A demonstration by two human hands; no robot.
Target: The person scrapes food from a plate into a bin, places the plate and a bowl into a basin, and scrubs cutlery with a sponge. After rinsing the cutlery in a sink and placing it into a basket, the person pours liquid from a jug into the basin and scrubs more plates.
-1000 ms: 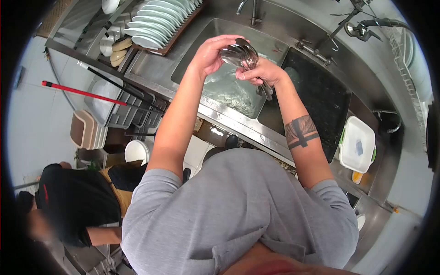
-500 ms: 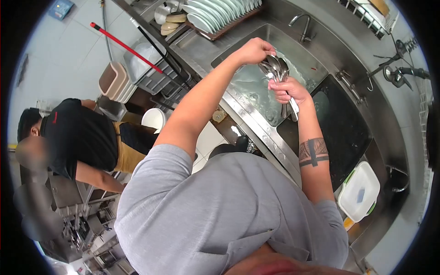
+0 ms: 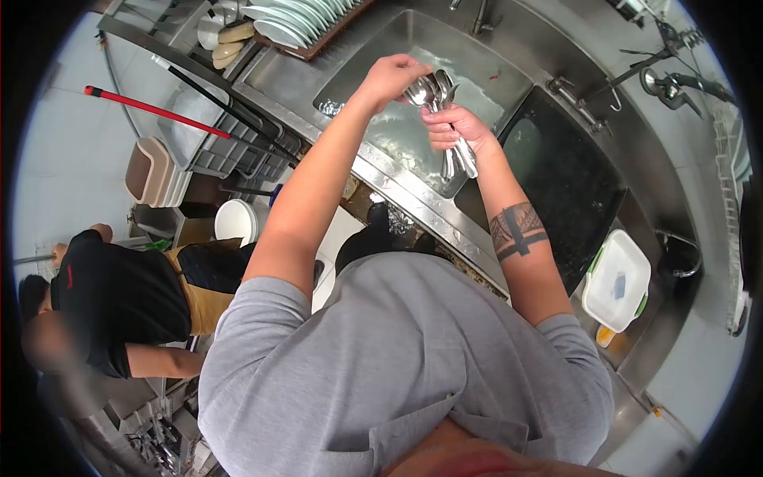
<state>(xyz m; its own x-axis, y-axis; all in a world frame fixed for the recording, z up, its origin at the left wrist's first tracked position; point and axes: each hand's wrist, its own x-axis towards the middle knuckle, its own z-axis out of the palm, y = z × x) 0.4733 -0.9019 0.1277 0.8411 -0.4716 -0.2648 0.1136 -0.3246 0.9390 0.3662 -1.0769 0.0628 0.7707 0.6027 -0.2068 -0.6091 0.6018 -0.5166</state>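
Observation:
My right hand [image 3: 457,129] is wrapped round the handles of a bunch of metal spoons [image 3: 433,94], held over the sink basin [image 3: 409,36]. Their bowls point up and away from me, while the handle ends stick out below my fist. At the bowl end, my left hand [image 3: 395,79] has its fingers closed on the edge of the bunch. Clear water [image 3: 397,135] lies in the basin beneath both hands.
Pale plates [image 3: 298,24] stand in a rack at the top. A faucet [image 3: 481,17] rises behind the basin. Right of it are a black mat [image 3: 556,175] and a white tub [image 3: 617,280]. A person in black [image 3: 119,294] bends at the left, near stacked bins [image 3: 159,171].
The view has shifted, so the sink and my hands appear further left and higher. Both hands remain at the spoons. The other person's far arm now reaches out to the left.

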